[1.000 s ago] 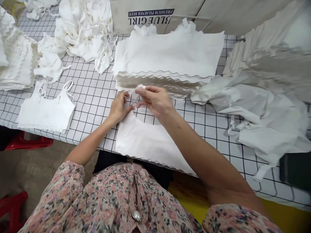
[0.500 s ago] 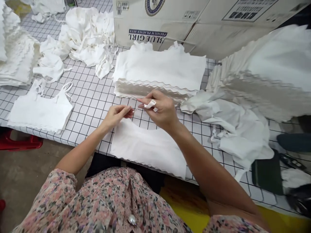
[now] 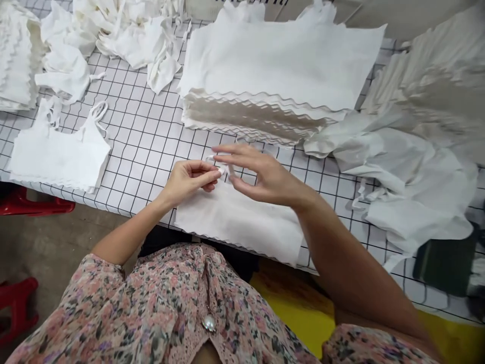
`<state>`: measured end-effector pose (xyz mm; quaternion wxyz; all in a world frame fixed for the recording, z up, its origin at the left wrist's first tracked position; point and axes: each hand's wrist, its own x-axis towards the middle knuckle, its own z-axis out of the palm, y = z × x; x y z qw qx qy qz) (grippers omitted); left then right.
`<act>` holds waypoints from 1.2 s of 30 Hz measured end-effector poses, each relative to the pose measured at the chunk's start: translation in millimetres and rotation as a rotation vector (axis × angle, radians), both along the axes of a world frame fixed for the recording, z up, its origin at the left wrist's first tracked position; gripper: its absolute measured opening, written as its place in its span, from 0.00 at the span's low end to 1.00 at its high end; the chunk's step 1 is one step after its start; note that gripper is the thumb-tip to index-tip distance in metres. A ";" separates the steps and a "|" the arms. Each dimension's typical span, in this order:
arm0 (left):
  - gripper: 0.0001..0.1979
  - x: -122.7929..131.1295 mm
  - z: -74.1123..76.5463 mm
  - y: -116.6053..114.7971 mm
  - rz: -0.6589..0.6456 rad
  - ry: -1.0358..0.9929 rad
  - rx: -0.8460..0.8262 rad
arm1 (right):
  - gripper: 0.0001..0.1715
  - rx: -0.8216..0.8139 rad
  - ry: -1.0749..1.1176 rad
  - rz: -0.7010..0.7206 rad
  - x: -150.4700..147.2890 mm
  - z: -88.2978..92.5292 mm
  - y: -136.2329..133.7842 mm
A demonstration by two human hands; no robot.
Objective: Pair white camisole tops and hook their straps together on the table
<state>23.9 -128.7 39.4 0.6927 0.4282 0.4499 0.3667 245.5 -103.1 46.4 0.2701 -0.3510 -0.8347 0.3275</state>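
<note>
A white camisole top lies flat at the table's front edge, in front of my body. My left hand pinches the thin white strap at the garment's upper left corner, thumb against fingers. Close on the other side is my right hand, its fingers stretched out and its thumb apart, around the loose end of the strap. Whether the strap touches the right fingers I cannot tell. Behind the hands stands a thick stack of white tops with wavy hems.
On the left lies a finished-looking white top with looped straps. Crumpled white garments lie at the back left, more loose white cloth at the right. A red stool stands on the floor.
The right hand has gone from a closed pinch with a small white piece in it to spread fingers. The left still pinches the strap. The view has tipped down and closer.
</note>
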 end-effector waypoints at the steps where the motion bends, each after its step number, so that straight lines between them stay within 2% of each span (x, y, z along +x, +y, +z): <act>1: 0.19 -0.3 1.4 0.6 -0.011 0.045 0.045 | 0.19 -0.127 0.052 0.047 2.8 3.3 -2.8; 3: 0.16 0.3 4.4 0.7 -0.033 0.129 0.120 | 0.19 -0.287 0.105 0.035 5.5 6.8 -6.8; 4: 0.15 1.2 5.6 0.2 -0.037 0.168 0.156 | 0.17 -0.305 0.109 -0.017 5.5 7.0 -8.1; 7: 0.11 5.3 6.4 -2.6 -0.031 0.271 0.294 | 0.09 -0.268 0.100 -0.183 1.8 3.8 -11.6; 10: 0.08 9.5 1.7 -5.8 -0.045 0.393 0.448 | 0.08 -0.246 0.149 -0.301 -0.5 0.9 -17.9; 12: 0.06 11.7 -4.9 -8.3 -0.097 0.520 0.554 | 0.08 -0.236 0.168 -0.329 2.9 0.0 -23.2; 14: 0.05 13.7 -12.7 -11.9 -0.189 0.680 0.636 | 0.07 -0.230 0.140 -0.320 10.4 -2.0 -28.2; 15: 0.08 14.9 -16.5 -14.1 -0.240 0.762 0.660 | 0.06 -0.228 0.109 -0.309 15.0 -4.0 -30.4; 17: 0.13 17.7 -22.5 -18.8 -0.320 0.897 0.671 | 0.07 -0.223 0.019 -0.276 24.0 -9.7 -34.1; 19: 0.14 20.8 -25.7 -22.3 -0.364 0.967 0.660 | 0.07 -0.216 -0.083 -0.227 30.4 -17.0 -36.9; 26: 0.05 23.4 -28.6 -23.9 -0.377 0.944 0.640 | 0.12 -0.102 -0.247 -0.072 35.4 -33.8 -39.6; 30: 0.06 19.8 -31.1 -24.7 -0.376 0.921 0.668 | 0.17 -0.054 -0.293 -0.019 33.1 -32.0 -39.3; 36: 0.10 17.6 -34.4 -26.7 -0.369 0.921 0.717 | 0.16 -0.055 -0.260 0.015 32.7 -26.4 -33.9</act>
